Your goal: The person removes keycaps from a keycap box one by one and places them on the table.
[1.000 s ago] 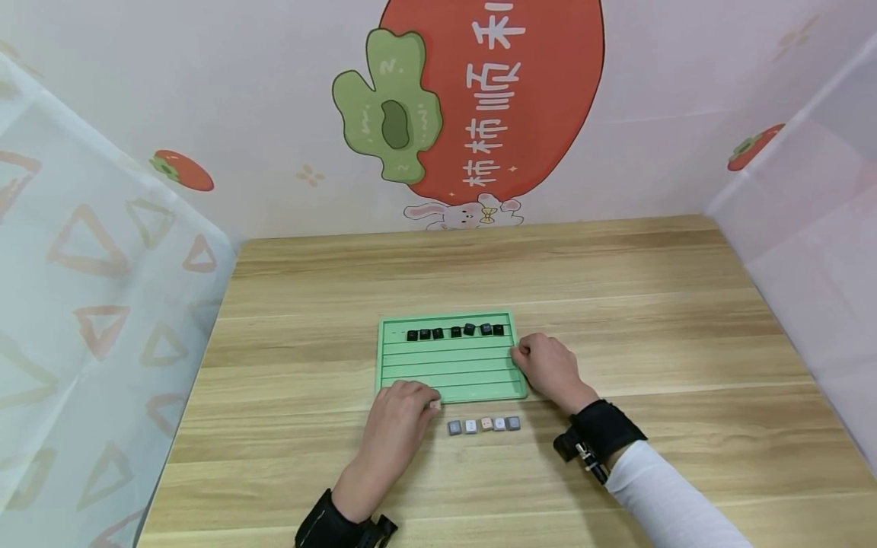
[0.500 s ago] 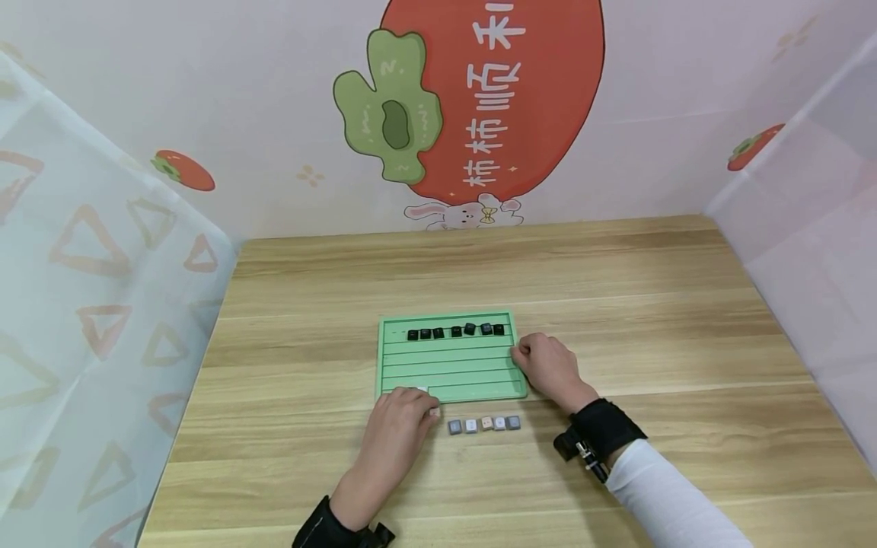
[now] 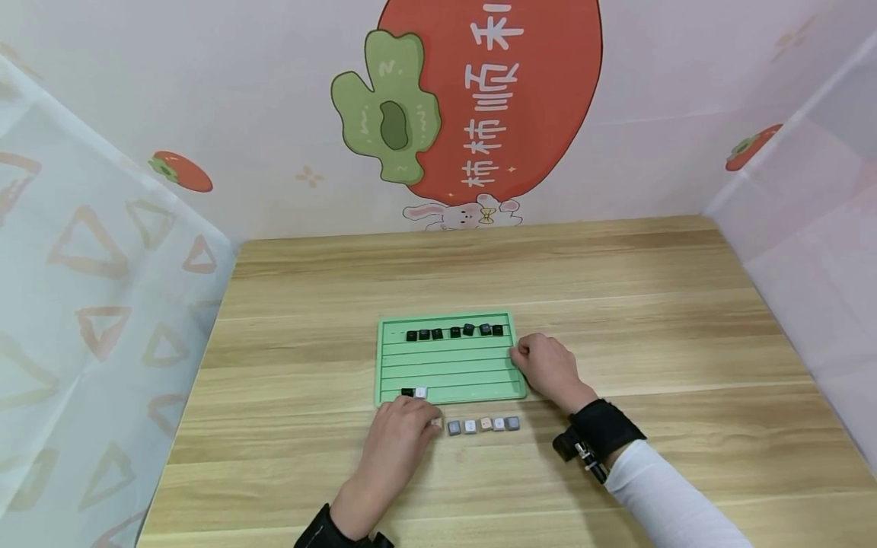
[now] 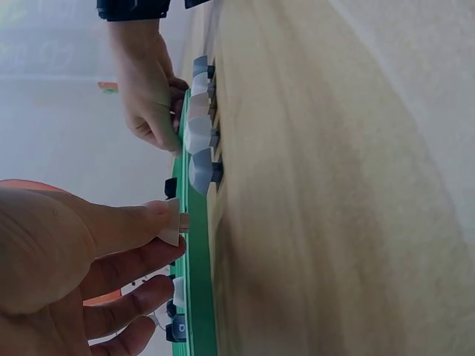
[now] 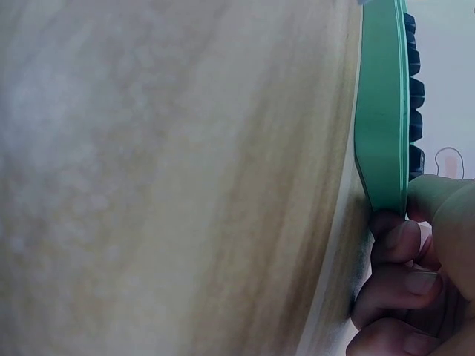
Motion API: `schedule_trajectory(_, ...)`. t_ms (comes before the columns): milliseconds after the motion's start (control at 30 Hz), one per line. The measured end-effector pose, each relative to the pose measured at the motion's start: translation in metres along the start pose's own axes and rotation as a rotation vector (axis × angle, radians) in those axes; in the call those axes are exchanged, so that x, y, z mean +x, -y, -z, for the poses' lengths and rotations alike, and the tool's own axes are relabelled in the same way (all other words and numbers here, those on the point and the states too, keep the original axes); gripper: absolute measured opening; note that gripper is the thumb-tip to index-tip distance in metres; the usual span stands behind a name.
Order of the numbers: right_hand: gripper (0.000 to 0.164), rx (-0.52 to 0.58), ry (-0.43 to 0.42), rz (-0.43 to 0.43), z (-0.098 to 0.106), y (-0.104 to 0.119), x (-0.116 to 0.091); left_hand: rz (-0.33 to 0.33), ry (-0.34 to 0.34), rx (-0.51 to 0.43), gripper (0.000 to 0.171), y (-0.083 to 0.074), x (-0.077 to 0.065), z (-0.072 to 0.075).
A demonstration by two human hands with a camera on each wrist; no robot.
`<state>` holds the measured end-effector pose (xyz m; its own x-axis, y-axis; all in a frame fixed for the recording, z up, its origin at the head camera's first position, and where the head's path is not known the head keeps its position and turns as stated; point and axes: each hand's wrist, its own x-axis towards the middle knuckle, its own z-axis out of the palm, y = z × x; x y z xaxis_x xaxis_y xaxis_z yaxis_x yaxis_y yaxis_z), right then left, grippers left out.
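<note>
Between thumb and forefinger, my left hand (image 3: 400, 434) pinches a pale keycap (image 4: 172, 224) just in front of the near rim of a green tray (image 3: 448, 369). My right hand (image 3: 550, 369) grips the tray's right edge, the thumb on top and curled fingers against the side, as the right wrist view shows. A row of several black keycaps (image 3: 455, 332) lies along the tray's far side. In its nearest row sit a white keycap (image 3: 421, 393) and a black keycap (image 3: 407, 392), partly behind my left hand.
On the wooden table (image 3: 617, 304), several loose grey, white and beige keycaps (image 3: 486, 424) form a line in front of the tray. A printed cloth wall (image 3: 288, 152) stands behind, with white side panels (image 3: 103, 320) left and right.
My left hand has drawn slightly toward the table's near side with the pale keycap, uncovering the white and black keycaps in the near row. The right hand stays put.
</note>
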<state>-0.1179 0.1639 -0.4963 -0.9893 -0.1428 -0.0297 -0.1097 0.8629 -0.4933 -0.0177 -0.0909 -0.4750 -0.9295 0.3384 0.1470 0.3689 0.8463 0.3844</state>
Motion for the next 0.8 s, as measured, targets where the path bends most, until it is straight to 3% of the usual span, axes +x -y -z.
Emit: schedule_trajectory(800, 0.046, 0.002, 0.005, -0.003, -0.0002, -0.0005, 0.0, 0.001, 0.032, 0.027, 0.01, -0.0012, -0.0015, -0.0097)
